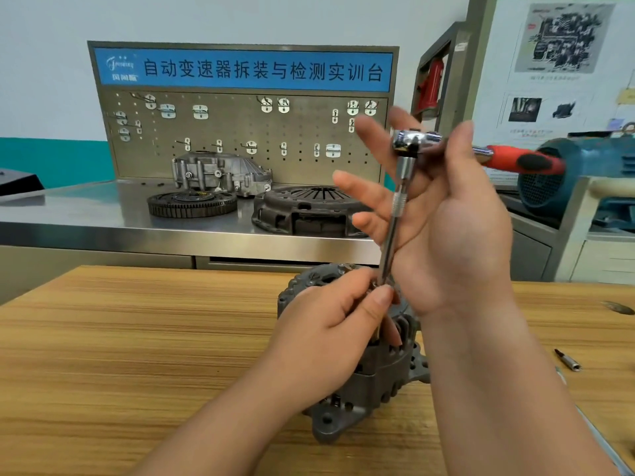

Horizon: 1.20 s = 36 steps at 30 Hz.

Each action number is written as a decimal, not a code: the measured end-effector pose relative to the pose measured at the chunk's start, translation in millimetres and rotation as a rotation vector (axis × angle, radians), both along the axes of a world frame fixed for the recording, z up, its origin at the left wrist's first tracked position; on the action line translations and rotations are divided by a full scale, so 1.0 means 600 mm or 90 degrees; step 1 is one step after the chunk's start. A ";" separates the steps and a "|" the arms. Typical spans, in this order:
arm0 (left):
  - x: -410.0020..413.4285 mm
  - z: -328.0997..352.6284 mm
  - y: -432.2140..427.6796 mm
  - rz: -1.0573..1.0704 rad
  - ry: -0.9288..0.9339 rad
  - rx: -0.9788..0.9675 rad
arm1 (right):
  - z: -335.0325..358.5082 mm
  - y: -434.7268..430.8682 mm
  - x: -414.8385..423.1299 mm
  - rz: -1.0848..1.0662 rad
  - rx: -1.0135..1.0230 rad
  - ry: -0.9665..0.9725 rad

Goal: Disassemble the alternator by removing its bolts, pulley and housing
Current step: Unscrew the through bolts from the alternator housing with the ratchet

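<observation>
A wooden bench (137,338) carries the work. The alternator (378,379) stands on it directly under both hands, bolt face up.

The left hand (336,324) pinches the lower end of the extension bar (391,235) between thumb and fingertips, at the alternator's top. The right hand (457,235) traps the ratchet (410,142) neck under its thumb. Its 4 fingers are spread and nearly straight, off the handle.

Step in hand, as judged: seating the socket on 1 housing bolt. The housing looks unseparated. The next move calls for a square seat on the bolt head, then a full grip on the handle.

1 loose bit (568,360) lies on the bench just outside the right forearm. No tray for removed bolts is visible.

Beyond the hands, a steel counter (86,207) holds a clutch cover (302,207) and a flywheel (192,202). A cabinet (443,63) above the right hand holds a red cylinder (431,84).
</observation>
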<state>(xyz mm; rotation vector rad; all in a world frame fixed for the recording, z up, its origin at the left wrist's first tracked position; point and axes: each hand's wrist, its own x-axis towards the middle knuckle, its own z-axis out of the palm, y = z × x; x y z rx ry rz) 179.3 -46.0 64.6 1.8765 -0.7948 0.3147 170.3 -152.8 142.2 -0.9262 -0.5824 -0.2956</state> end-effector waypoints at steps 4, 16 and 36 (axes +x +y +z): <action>0.000 0.000 -0.002 0.038 -0.001 0.023 | -0.005 0.005 0.001 -0.080 -0.028 -0.026; -0.007 0.003 -0.004 0.034 0.014 0.003 | -0.001 0.002 -0.003 -0.099 -0.007 -0.077; -0.005 0.000 -0.004 0.035 0.008 -0.001 | 0.003 -0.003 -0.004 -0.032 -0.033 -0.013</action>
